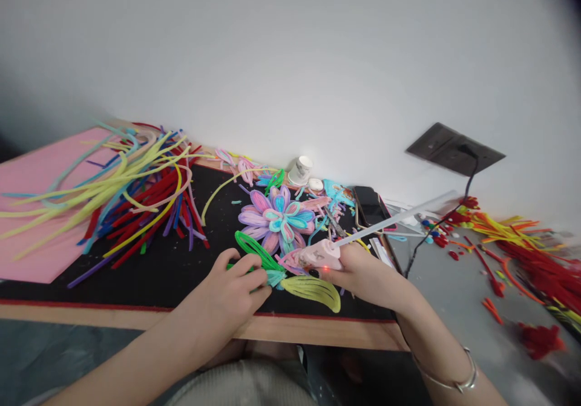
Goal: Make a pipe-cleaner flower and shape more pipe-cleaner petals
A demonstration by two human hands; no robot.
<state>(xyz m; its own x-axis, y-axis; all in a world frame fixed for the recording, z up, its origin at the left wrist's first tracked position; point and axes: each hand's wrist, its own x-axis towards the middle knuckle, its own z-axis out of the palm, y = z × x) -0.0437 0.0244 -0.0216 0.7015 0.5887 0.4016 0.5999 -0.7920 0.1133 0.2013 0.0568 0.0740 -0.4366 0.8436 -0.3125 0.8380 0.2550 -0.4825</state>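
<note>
A pastel pipe-cleaner flower point(281, 217) lies on the black mat point(181, 279), its petals pink, purple and blue. Just below it, my left hand point(240, 282) has its fingers curled around the teal base of a green looped leaf point(256, 250). A yellow-green leaf point(313, 291) extends rightward from that base. My right hand point(358, 273) is closed on a pink glue gun point(320, 256), which has a red light and a long translucent glue stick point(394, 218) out of its back. The gun's tip points left at the flower's lower edge, close to my left fingers; the exact contact is hidden.
Loose pipe cleaners point(149, 194) cover the left side over pink paper point(36, 242). A paper cup point(301, 170) and phone point(370, 205) stand along the back. A black cord point(420, 242) runs to the wall socket point(454, 149). Red and orange pieces point(535, 267) lie at right.
</note>
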